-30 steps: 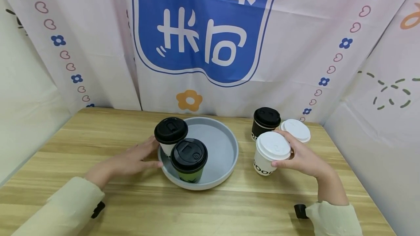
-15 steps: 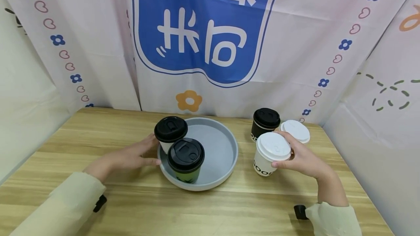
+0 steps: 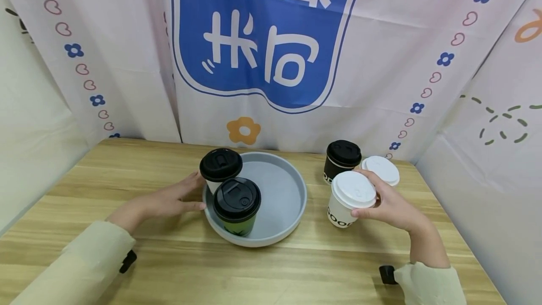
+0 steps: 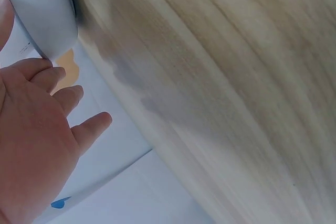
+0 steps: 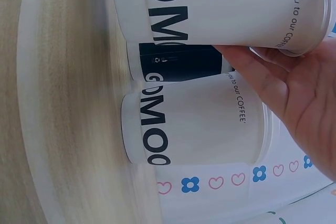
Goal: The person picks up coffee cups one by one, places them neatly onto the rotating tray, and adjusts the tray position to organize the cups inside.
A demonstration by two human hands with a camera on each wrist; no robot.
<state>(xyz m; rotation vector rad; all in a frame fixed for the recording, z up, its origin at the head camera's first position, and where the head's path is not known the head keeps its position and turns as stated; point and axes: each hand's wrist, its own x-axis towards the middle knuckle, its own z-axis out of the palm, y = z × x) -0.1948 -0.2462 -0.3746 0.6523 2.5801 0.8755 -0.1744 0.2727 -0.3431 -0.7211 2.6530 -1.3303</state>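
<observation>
My right hand (image 3: 391, 204) holds a white paper coffee cup (image 3: 340, 211) with a white lid, its thumb and fingers around the cup's side; black lettering runs along the cup's lower part. My left hand (image 3: 173, 201) lies at the left side of a round grey tray (image 3: 281, 196), its fingertips right at the rim and its fingers loosely extended in the left wrist view. Inside the tray's left part stand a green cup (image 3: 240, 226) with a black lid and, behind it, a white cup (image 3: 213, 187) with a black lid, partly hidden.
Behind the right hand stand a black cup (image 3: 336, 169) with a black lid and another white cup (image 5: 205, 121) with a white lid (image 3: 382, 169). A printed cloth (image 3: 381, 84) hangs along the back edge of the wooden table (image 3: 262, 276).
The green cup has shifted slightly left inside the tray. My left hand has moved a little left with its fingers still at the rim. The right hand and its cup stay nearly still.
</observation>
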